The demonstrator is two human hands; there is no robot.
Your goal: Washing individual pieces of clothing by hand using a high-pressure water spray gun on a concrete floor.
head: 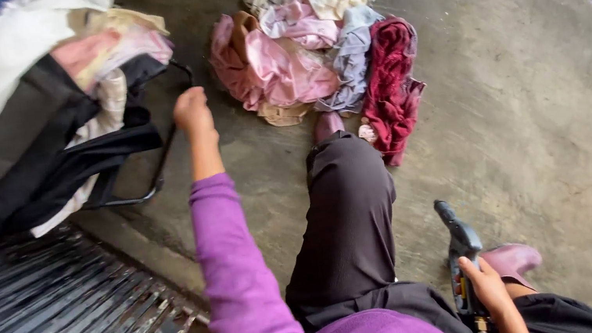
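Right hand [490,294]: your fingers wrapped round a dark spray gun [463,259], long axis pointing toward the clothes pile [325,51].
Left hand [191,112]: raised, fingers curled shut, whether gripping anything cannot be told; nearer the pile, beside its left edge.
Draped rack [26,114]: left of the pile.
Concrete floor [541,112]: beneath the pile.
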